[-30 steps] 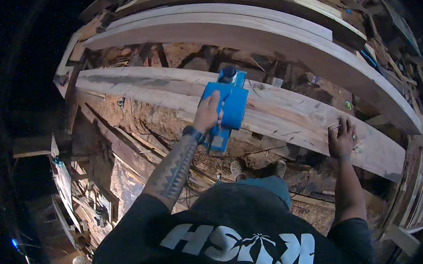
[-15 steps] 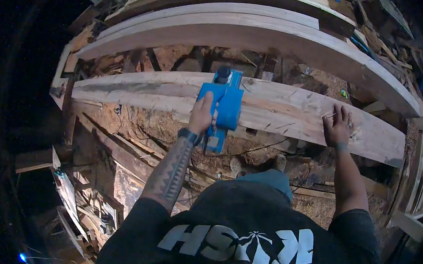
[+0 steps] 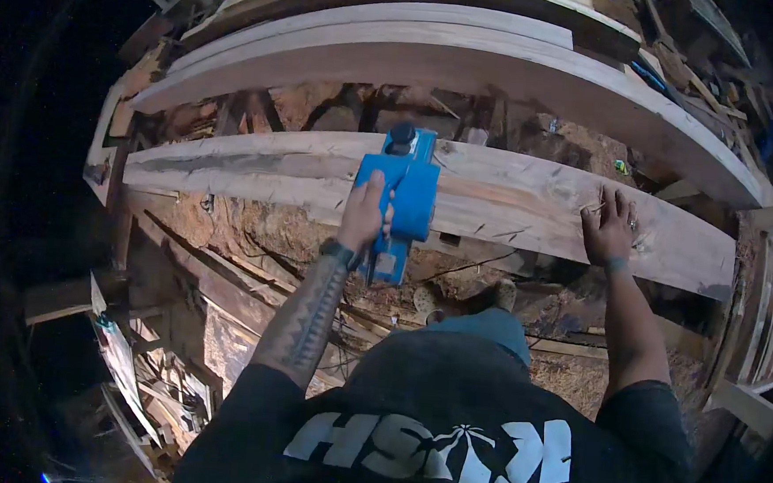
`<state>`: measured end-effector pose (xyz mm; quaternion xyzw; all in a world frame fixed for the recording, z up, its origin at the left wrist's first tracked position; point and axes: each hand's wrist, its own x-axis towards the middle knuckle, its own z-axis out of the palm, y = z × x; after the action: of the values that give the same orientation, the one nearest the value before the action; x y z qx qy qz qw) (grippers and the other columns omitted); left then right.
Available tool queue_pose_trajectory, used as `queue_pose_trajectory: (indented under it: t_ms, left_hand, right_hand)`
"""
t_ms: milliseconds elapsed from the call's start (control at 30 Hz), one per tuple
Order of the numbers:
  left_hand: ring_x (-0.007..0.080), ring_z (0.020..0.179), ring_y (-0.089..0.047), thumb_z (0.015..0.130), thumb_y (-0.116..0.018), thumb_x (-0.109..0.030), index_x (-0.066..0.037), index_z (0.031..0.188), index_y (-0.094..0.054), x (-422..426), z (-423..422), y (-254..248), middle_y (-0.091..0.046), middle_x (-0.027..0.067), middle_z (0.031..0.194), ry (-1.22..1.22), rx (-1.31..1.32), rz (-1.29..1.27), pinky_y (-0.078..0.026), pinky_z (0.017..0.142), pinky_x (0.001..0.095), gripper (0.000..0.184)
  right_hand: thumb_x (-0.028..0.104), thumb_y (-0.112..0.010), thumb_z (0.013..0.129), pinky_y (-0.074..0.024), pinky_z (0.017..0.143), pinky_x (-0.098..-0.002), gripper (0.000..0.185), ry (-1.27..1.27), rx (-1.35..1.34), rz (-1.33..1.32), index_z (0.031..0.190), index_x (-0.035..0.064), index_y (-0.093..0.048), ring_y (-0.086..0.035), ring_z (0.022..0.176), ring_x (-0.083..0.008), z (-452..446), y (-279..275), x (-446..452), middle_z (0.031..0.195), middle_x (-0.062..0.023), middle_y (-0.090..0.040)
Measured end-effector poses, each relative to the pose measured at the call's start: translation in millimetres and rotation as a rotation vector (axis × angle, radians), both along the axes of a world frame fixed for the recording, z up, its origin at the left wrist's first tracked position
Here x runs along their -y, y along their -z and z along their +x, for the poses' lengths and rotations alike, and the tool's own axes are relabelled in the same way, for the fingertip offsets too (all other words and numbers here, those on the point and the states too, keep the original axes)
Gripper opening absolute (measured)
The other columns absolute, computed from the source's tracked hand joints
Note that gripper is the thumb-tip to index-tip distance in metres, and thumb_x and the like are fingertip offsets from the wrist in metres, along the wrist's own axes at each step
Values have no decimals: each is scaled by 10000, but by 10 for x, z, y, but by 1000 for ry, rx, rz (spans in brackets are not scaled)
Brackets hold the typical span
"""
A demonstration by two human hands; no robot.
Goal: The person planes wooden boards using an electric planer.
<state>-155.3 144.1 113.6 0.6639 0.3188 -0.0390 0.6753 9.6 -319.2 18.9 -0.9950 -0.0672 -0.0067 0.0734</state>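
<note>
A blue electric hand planer (image 3: 417,199) with a black front knob rests across a long pale plank (image 3: 513,196). My left hand (image 3: 366,214) is closed round the planer's rear handle, and the tool's back end overhangs the plank's near edge. Farther right, my right hand (image 3: 608,228) lies on the plank with its fingers spread, and a ring shows on one finger. Thin wood shavings are scattered over the plank between the planer and that hand. A darker grey streak runs along the wood left of the planer.
Thick timber beams (image 3: 451,59) lie beyond the plank, with a gap above the ground between. A slatted wooden frame (image 3: 759,300) stands at the right end. Scrap wood (image 3: 165,387) is piled at lower left. A dark cord (image 3: 474,265) trails below the plank.
The whole view has shifted slightly left. Against the plank, the planer and both hands show no clear movement.
</note>
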Motion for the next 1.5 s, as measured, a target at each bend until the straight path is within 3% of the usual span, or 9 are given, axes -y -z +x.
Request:
queue_pose_trajectory:
  t_ms: [167,367,467,767,900,967,1267,1500]
  left_hand:
    - [116,518,-492,1073,-428,-668,-67,989,-597,120,-341,71,-530,21,641,63,-9,-31,-422,481,297,630]
    - [119,524,-501,1070,-464,-654,-61,973,-597,85,184,154,-558,24,665,52,19,-6,-435,495,296,615]
    - [122,534,-518,1066,-470,-658,-62,966,-595,63,136,226,-563,26,682,82,88,91,-438,496,296,617]
    - [134,534,-557,1064,-451,-667,-49,1000,-623,-404,-647,145,-555,24,659,41,-40,360,-469,502,313,645]
    - [130,522,-543,1061,-442,-681,-49,989,-628,-585,-174,197,-554,28,649,-57,41,278,-454,484,304,662]
    - [127,516,-537,1058,-439,-688,-48,983,-628,-617,40,99,-554,32,648,-81,-7,221,-447,477,298,672]
    - [129,495,-522,1047,-421,-717,-22,973,-642,-804,-503,71,-550,36,623,-66,-49,308,-451,469,300,733]
    - [127,503,-523,1049,-440,-705,-30,943,-624,-752,57,56,-556,39,644,-197,-3,223,-454,470,306,707]
  right_hand:
    - [633,-586,955,-162,1235,-643,761,12,1,10,1609,278,-426,-273,1567,-425,-67,-64,-38,1681,-135,-363]
    - [632,-578,962,-143,1250,-620,761,-7,4,-25,1614,270,-429,-274,1569,-419,-23,-22,-34,1680,-128,-370]
    - [648,-568,963,-135,1251,-621,757,9,-16,-18,1616,294,-426,-275,1564,-425,-35,-64,-68,1674,-134,-374]
    - [659,-571,972,-136,1259,-617,761,-4,17,-47,1623,298,-411,-252,1578,-409,-11,69,20,1695,-116,-347]
    - [631,-555,971,-98,1264,-605,778,-9,-9,3,1632,247,-408,-256,1577,-408,27,96,21,1684,-144,-357]
    - [669,-579,956,-104,1269,-604,803,0,-31,-55,1633,277,-399,-235,1590,-393,56,136,52,1706,-113,-331]
    - [663,-587,958,-94,1274,-591,785,18,-8,-44,1624,287,-409,-250,1582,-404,48,147,69,1715,-100,-329]
    - [651,-582,963,-96,1266,-611,766,3,6,-37,1621,298,-412,-270,1571,-407,26,115,44,1704,-119,-342]
